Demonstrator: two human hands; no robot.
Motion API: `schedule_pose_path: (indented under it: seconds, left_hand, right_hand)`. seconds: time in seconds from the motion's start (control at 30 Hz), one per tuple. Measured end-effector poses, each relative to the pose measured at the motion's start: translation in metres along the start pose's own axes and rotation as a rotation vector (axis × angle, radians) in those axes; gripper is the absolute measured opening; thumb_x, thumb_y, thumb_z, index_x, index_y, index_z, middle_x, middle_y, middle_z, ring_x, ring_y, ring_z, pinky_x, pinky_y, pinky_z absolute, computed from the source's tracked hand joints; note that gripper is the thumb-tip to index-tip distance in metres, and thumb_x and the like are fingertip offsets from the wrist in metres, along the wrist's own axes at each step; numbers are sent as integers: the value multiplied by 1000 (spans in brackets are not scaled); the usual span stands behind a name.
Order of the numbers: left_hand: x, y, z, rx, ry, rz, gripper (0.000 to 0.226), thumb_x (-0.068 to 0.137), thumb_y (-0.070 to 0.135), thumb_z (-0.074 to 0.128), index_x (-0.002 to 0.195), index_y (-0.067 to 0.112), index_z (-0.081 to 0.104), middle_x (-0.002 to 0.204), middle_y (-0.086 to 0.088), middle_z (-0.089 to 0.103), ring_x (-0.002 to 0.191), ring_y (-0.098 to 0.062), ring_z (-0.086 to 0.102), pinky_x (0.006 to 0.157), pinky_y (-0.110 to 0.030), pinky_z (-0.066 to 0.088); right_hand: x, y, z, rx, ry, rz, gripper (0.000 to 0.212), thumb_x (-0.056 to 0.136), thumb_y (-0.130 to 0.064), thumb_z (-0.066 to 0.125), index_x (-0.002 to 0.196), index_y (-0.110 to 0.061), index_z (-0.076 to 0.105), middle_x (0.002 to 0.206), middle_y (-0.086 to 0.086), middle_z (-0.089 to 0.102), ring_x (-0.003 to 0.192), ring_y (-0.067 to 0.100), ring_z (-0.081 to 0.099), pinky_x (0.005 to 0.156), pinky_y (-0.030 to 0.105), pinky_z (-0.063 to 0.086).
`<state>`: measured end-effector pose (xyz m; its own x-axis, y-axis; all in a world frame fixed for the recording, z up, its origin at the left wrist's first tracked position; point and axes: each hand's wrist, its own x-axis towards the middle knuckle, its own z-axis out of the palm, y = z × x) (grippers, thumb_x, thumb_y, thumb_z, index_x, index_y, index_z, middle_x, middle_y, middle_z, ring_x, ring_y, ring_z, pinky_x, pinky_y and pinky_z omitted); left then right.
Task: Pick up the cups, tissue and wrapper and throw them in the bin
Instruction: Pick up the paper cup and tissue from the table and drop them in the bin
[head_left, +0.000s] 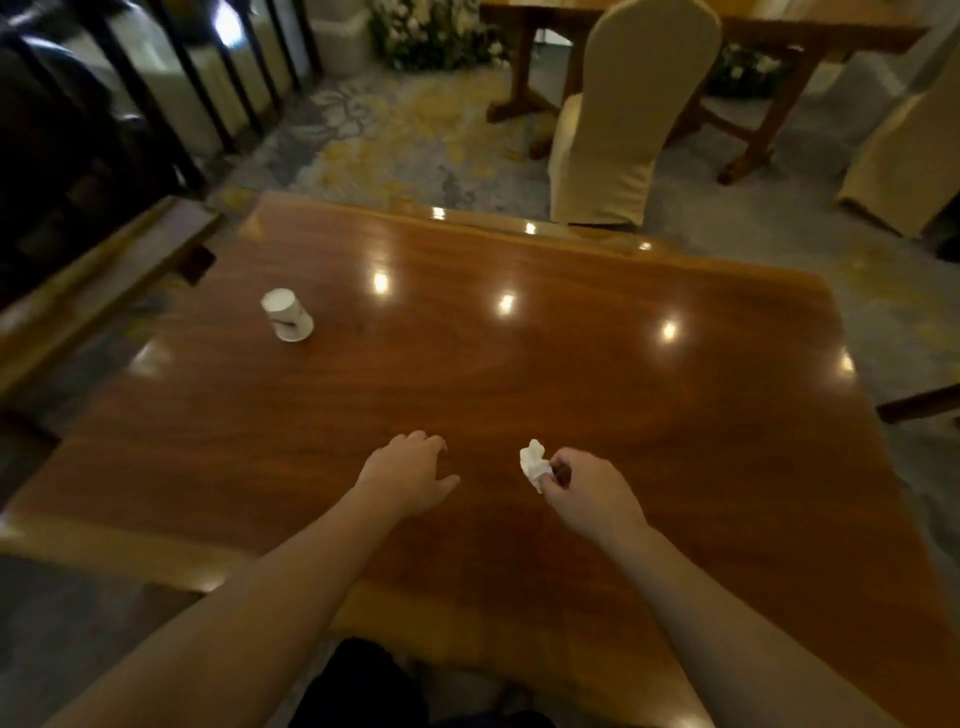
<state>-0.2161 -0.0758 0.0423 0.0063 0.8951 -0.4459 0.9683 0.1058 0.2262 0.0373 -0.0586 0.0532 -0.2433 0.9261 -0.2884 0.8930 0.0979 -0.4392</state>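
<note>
We are gathering the litter, and by our reading the tissue step is the one in hand. Our right hand (587, 493) is pinching the crumpled tissue (534, 462) between thumb and fingertips, its grip closed on the paper, which is sitting just above the surface (519, 374) rather than lying flat on it. Our left hand (410, 475) is hovering palm down just left of the tissue, its grip loosely spread and holding nothing that we can see.

The one cup (287, 314) in view is standing upside down, well beyond the tissue and off to its left. We are seeing no second cup, no wrapper and no bin.

The next move is probably a long reach with the free left hand to the cup, closing around its wall from above or the side, since it is light and could tip.

Between tissue and cup the surface is lying bare, so the reach is facing no obstacle. The cup is standing nearer the left edge than the tissue is, with a railing (156, 98) beyond it. A covered chair (618, 119) is standing past the far edge.
</note>
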Motion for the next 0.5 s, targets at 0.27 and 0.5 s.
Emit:
schedule_pose_path:
  seconds: [0.27, 0.5]
  left_hand:
    - [7, -132, -62, -179, 245, -160, 61, 84, 57, 64, 135, 30, 47, 132, 0, 54, 112, -18, 55, 84, -37, 54]
    - [70, -242, -115, -82, 355, -150, 66, 83, 52, 66, 138, 22, 46, 135, -7, 52, 120, -27, 51, 91, -46, 53]
  right_hand:
    - [45, -102, 21, -52, -16, -90, 20, 96, -45, 56, 95, -27, 63, 87, -8, 63, 75, 8, 60, 71, 38, 58]
    - [96, -192, 49, -75, -20, -57, 19, 97, -42, 57, 100, -24, 64, 90, -6, 64, 74, 8, 59, 65, 31, 55]
